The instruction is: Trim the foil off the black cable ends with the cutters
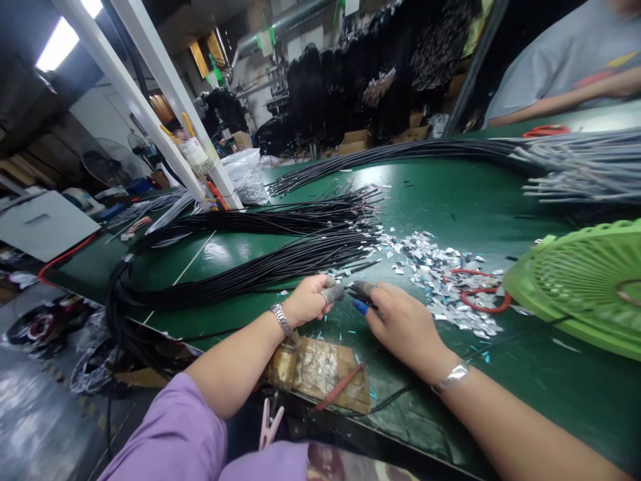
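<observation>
My left hand [306,302], with grey finger covers, is pinched closed around a thin black cable near the table's front edge. Just to its right, my right hand [405,327] has its fingers pressed together, one grey-covered and one blue-covered. Something dark shows between those fingers, too small to make out. The fingertips of both hands nearly meet. Behind my left hand a thick bundle of black cables [250,270] lies curved on the green table [481,200], its stripped ends pointing right. Silver foil scraps [441,277] are heaped beyond my right hand.
Red loop handles [485,300] lie among the scraps, beside a green slatted plastic piece [585,287]. Taped cardboard [325,371] sits at the front edge. White posts [170,100] rise at the left. Grey-sheathed cables [585,167] lie far right, near another person's arm [561,107].
</observation>
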Demonstrator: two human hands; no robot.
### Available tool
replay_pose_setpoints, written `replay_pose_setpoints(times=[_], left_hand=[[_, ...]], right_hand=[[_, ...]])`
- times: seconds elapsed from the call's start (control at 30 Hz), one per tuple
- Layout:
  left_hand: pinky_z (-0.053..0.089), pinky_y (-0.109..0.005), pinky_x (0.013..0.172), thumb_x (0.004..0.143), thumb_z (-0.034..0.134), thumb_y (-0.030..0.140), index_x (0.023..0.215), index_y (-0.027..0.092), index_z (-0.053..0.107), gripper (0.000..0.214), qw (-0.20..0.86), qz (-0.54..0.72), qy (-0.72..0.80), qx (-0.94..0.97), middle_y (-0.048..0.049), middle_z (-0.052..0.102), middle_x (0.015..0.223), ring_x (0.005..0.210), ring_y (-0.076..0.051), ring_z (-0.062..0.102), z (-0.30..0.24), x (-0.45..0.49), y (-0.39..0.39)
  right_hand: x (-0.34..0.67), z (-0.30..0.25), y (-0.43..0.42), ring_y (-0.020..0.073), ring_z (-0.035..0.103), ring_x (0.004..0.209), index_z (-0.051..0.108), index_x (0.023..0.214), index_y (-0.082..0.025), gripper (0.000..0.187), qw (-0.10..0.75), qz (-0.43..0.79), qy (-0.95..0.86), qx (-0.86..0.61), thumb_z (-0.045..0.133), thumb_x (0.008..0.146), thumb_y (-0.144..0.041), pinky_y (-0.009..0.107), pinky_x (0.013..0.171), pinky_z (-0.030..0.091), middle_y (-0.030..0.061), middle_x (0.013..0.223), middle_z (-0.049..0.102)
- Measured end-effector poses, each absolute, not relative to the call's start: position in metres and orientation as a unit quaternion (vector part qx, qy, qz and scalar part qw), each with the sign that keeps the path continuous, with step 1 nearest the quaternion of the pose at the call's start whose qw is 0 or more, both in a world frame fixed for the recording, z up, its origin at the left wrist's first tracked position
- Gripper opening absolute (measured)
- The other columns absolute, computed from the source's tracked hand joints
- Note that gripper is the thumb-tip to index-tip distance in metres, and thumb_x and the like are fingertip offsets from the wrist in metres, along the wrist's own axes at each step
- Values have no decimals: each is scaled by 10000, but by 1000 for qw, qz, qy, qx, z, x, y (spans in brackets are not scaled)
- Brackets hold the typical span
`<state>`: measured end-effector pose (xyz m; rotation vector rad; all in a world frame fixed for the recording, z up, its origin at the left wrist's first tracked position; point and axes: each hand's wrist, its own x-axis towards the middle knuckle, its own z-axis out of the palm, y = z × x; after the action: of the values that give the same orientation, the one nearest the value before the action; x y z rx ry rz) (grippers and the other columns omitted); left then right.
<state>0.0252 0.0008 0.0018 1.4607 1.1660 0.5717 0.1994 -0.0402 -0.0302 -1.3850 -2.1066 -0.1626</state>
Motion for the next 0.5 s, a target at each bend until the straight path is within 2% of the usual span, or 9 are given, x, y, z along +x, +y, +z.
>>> replay_pose_setpoints(times=[0.5], left_hand=[[239, -157, 324, 759, 627, 435, 673, 174, 437, 334, 537, 215, 510, 637, 96, 411, 418, 303, -35, 324, 5, 26, 0]], right_hand=[[200, -35, -36, 204, 597, 703, 609, 860, -212, 184, 289, 17, -792, -538, 445, 792, -161, 284, 611, 428, 49, 760, 650]])
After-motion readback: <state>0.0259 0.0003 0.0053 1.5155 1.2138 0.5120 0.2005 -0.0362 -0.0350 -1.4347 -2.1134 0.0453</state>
